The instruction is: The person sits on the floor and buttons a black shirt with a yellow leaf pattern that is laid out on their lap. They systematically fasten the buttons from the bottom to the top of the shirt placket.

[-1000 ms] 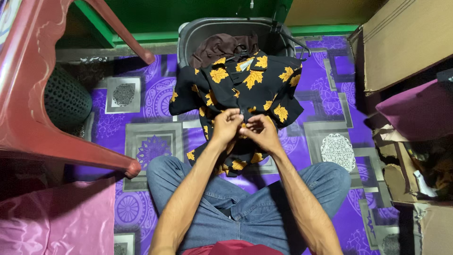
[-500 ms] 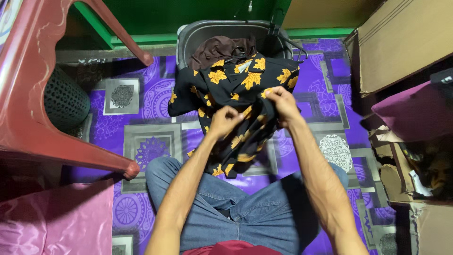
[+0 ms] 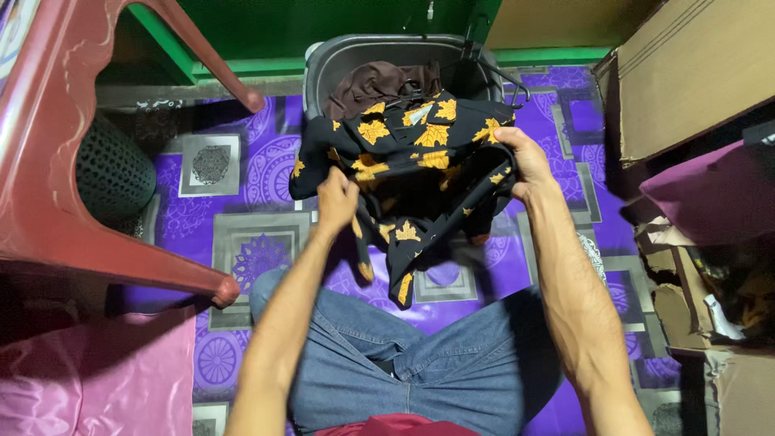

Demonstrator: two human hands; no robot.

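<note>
Step in hand, as judged from the grips: spreading the shirt (image 3: 420, 173) flat above the jeans-clad knees, with the left hand (image 3: 337, 198) pinched shut on the left front edge and the right hand (image 3: 525, 165) closed on the right shoulder, fingers curled into the cloth. The garment (black with yellow leaves) hangs between the two hands, its lower panel drooping toward the purple mat (image 3: 242, 173) and its collar resting on the rim of the grey tub (image 3: 323, 60) beyond. The next move likely calls for even tension from both grips, so the fabric lies without folds.
</note>
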